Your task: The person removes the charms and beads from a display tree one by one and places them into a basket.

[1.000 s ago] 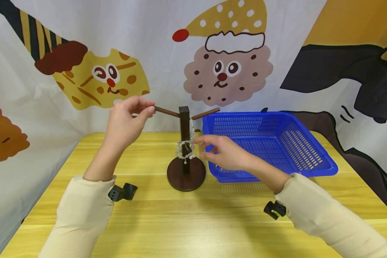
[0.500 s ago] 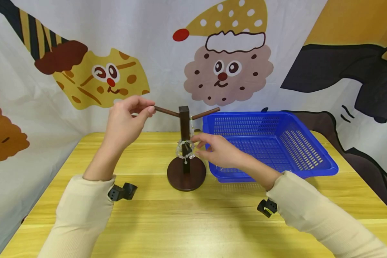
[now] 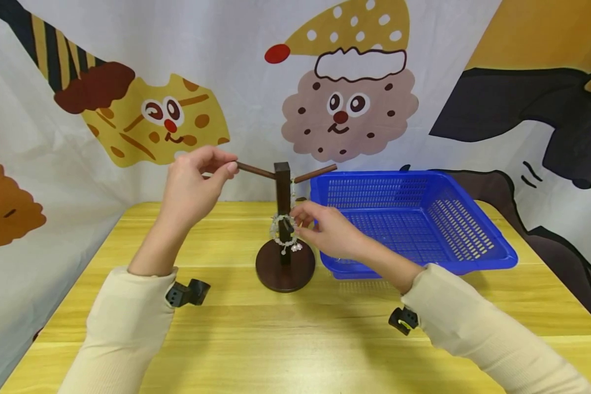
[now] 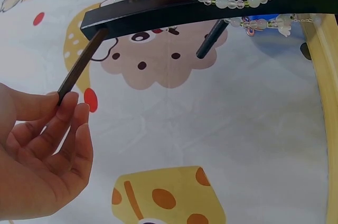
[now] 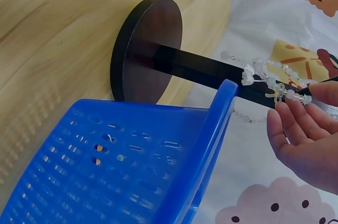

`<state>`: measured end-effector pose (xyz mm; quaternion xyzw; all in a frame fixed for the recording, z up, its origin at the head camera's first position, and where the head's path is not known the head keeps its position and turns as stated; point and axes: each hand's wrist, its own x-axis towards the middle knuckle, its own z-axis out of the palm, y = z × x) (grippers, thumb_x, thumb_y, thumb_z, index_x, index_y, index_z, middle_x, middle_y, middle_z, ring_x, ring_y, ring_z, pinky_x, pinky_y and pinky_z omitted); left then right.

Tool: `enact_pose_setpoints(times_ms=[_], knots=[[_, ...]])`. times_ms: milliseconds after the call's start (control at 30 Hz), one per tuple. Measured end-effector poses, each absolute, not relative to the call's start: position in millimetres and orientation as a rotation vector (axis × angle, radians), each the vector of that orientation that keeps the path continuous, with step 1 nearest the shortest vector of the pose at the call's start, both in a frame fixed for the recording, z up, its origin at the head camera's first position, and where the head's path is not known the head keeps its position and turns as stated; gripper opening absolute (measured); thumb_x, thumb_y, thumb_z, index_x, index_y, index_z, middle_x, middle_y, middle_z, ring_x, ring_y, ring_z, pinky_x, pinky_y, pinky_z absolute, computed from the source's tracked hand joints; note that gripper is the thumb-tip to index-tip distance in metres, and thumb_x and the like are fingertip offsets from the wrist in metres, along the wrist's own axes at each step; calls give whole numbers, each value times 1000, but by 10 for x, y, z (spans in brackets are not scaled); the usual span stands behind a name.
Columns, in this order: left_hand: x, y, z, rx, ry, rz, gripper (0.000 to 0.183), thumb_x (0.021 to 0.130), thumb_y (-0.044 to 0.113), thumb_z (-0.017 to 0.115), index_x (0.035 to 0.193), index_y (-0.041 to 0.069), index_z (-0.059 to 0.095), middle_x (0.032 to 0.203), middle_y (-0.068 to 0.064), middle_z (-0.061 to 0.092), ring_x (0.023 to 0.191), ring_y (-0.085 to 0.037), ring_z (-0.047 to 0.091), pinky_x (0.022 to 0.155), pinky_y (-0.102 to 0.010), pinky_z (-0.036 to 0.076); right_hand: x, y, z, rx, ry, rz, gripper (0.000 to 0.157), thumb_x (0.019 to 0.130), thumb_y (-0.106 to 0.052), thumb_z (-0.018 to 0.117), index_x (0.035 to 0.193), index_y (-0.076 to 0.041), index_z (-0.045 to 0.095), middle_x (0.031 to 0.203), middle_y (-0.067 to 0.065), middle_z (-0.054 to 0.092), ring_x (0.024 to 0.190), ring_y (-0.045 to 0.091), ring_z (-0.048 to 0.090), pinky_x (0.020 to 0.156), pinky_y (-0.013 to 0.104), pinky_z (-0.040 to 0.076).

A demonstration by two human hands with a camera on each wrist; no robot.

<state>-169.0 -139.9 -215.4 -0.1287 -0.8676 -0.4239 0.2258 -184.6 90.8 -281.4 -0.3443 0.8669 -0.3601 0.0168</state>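
Note:
A dark wooden jewellery stand (image 3: 282,191) rises from a round base, with pegs branching off its post. With thumb and fingertips my left hand (image 3: 189,189) pinches the end of the left peg (image 4: 82,68). A pale beaded bracelet (image 3: 278,238) with small charms hangs on the lower front peg, before the post. My right hand (image 3: 332,230) has its thumb and fingers at that bracelet's right side, by the peg; the right wrist view shows them pinching the beads (image 5: 289,94). Another beaded strand (image 3: 293,191) hangs from the right peg (image 3: 316,173), partly behind the right hand.
A blue plastic basket (image 3: 409,175) stands right of the stand, its near left corner under the right hand. Both stand on a wood-grain table (image 3: 256,339). Behind hangs a white cloth (image 3: 248,82) printed with cartoon figures.
My right hand has moved left to the front bracelet, and its thumb and fingers have closed on it. The bracelet's charms have shifted slightly. My left hand stays on the left peg.

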Motion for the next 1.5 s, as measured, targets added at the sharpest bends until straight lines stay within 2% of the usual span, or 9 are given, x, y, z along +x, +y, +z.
enact_pose_setpoints(times_ms=[167,700,933,1167,1500], knots=[[-1692,-1396,-2149,-353,-2393,-1163,17,90,13,59,98,0,67,86,-12,68,77,-20,63,57,-24,39,-1836,887,-2813,-1055,2704,-1151,19,87,-1,58,105,-1,55,87,5,59,79,17,54,65,27,45],[-1695,-1403,-2143,-350,-2397,-1172,16,90,12,59,97,0,66,86,-13,68,77,-20,63,59,-27,38,-1789,907,-2742,-1033,2683,-1188,17,86,1,58,103,-2,58,84,3,59,80,16,54,69,29,46],[-1701,-1407,-2146,-367,-2381,-1186,15,89,11,59,96,-1,66,85,-14,68,77,-22,63,68,-30,35,-1738,936,-2670,-1058,2667,-1183,17,87,0,57,103,-4,59,85,3,59,81,15,54,72,31,46],[-1704,-1412,-2150,-355,-2396,-1177,16,90,12,58,97,0,66,86,-12,68,77,-20,62,57,-25,38,-1676,967,-2590,-1083,2668,-1171,16,88,0,56,103,-5,61,85,1,59,81,14,54,73,28,47],[-1700,-1419,-2147,-355,-2391,-1178,16,90,12,59,96,0,66,86,-13,68,77,-20,62,55,-23,39,-1624,999,-2528,-1147,2670,-1178,16,87,3,56,101,-3,62,84,4,59,79,13,54,72,27,48]])
